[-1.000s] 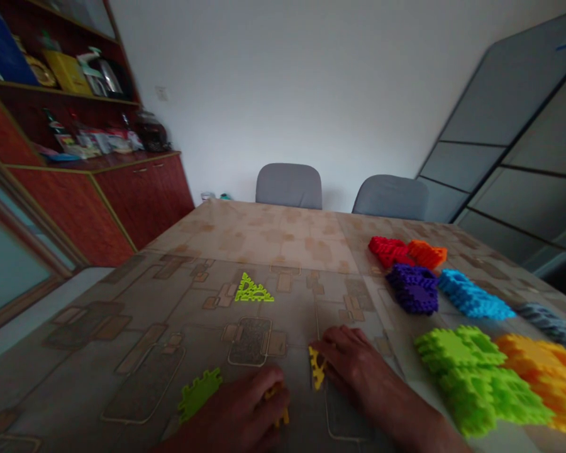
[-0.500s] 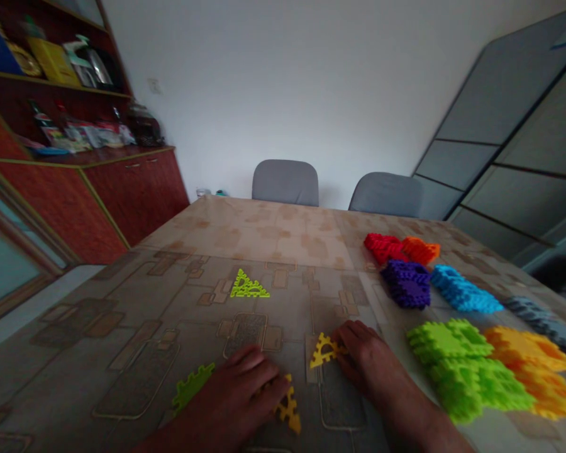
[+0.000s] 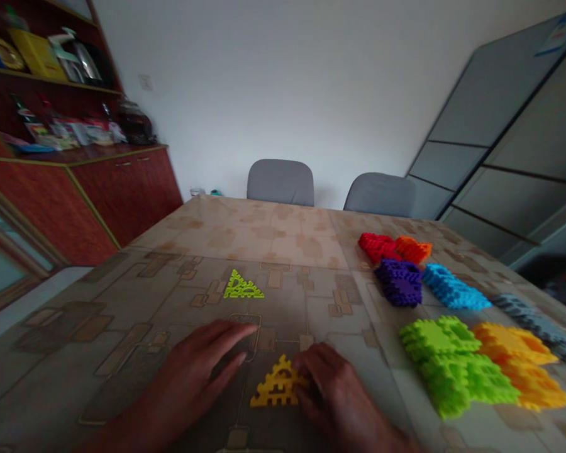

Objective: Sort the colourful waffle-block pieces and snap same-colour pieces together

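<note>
A yellow toothed triangular foam-like piece (image 3: 274,389) lies at the near middle of the table. My right hand (image 3: 336,385) grips its right side, fingers bent around that edge and covering part of it. Just left of the piece, my left hand (image 3: 193,365) is held with thumb and fingers apart, holding nothing. Farther out on the table rests a lime-green toothed triangle (image 3: 242,288), with neither hand touching it.
To the right stand stacks of toothed pieces: lime green (image 3: 457,365), yellow-orange (image 3: 521,365), purple (image 3: 400,283), light blue (image 3: 455,288), red (image 3: 378,248), orange (image 3: 414,249) and grey (image 3: 542,324). Two grey chairs (image 3: 280,182) are behind the patterned table (image 3: 264,229).
My left hand has let go of a yellow piece and opened. The yellow pieces, apart before, now appear as one triangle at my right hand. A green piece by my left hand is out of sight.
</note>
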{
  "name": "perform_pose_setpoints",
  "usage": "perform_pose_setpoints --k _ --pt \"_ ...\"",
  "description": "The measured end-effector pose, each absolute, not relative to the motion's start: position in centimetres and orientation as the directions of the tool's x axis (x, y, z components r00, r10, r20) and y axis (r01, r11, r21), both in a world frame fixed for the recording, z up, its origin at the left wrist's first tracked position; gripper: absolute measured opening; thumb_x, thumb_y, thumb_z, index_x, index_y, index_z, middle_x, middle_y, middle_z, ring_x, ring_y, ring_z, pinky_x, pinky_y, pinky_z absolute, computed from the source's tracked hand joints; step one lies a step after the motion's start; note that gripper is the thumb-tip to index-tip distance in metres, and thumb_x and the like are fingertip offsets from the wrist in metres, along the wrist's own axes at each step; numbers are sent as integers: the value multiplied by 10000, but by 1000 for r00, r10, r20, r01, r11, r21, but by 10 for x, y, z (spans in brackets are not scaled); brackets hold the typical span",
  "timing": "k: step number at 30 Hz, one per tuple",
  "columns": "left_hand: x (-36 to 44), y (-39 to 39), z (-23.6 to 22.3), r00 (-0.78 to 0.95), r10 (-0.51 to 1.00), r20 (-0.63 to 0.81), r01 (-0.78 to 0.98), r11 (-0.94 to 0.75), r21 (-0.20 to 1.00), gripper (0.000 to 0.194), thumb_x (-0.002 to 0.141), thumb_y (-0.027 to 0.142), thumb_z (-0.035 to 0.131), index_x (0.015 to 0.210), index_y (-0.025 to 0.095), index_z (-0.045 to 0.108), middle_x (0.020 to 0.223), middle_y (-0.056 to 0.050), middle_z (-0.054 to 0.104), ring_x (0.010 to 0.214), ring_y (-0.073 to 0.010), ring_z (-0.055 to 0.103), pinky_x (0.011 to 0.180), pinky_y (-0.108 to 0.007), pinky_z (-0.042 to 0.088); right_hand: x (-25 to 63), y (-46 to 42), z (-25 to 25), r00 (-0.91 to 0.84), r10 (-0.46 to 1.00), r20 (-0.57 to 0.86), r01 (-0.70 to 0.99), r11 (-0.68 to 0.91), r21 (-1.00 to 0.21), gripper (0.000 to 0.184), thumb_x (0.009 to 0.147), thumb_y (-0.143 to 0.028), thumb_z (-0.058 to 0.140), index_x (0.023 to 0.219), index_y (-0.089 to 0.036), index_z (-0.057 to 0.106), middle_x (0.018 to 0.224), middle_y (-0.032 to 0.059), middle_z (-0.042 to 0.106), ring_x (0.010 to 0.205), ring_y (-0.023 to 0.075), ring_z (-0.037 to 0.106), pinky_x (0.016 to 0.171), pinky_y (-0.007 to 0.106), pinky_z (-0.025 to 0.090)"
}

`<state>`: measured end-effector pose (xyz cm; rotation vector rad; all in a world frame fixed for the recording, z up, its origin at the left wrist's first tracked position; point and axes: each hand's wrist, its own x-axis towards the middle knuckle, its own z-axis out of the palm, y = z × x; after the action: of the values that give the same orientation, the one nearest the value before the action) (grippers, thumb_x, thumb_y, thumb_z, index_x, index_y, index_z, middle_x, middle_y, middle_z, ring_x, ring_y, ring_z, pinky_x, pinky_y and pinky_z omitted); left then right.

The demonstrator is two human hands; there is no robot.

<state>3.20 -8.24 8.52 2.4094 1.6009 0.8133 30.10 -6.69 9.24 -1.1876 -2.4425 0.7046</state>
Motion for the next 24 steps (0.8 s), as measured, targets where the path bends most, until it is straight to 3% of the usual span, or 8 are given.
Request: perform_pose_setpoints --k 7,11,16,19,21,24 --pt "32 -82 81 343 879 333 806 -457 376 335 981 281 533 1298 332 628 1194 2 738 1058 -194 716 958 -284 562 291 -71 87 -686 727 32 649 631 -426 160 866 -73 629 963 -200 627 1008 33 682 940 185 625 818 248 491" --pt "32 -81 80 342 870 356 806 -466 364 324 959 275 549 1259 336 655 1168 9 751 1031 -196 729 935 -272 574 290 -74 86 -684 729 -1 677 635 -372 226 834 -153 725 1035 -200 634 1036 31 692 962 210 631 833 280 487" --pt "33 -83 77 429 824 370 759 -551 347 317 963 252 555 1249 338 660 1166 12 756 1024 -190 735 925 -264 583 293 -67 80 -674 736 59 694 658 -292 177 864 -95 707 984 -208 643 991 14 699 896 201 642 808 298 484" --pt "34 -85 76 441 823 356 766 -553 329 325 969 259 559 1267 350 650 1192 17 748 1046 -193 728 938 -269 579 301 -51 82 -659 743 117 708 665 -237 128 924 -93 657 970 -213 654 979 12 696 925 198 635 873 322 478" --pt "36 -85 78 447 823 351 771 -553 314 304 976 288 560 1258 349 657 1183 20 752 1043 -197 729 940 -272 580 308 -42 87 -650 743 157 700 667 -254 149 952 -81 614 998 -216 658 1008 11 697 978 194 624 943 342 459" --pt "37 -85 82 466 800 377 757 -582 299 281 989 314 541 1239 342 666 1156 23 761 1011 -188 737 915 -250 588 313 -40 97 -586 793 168 704 601 -378 248 950 -39 559 1092 -219 654 1087 25 692 1057 200 612 991 360 453"
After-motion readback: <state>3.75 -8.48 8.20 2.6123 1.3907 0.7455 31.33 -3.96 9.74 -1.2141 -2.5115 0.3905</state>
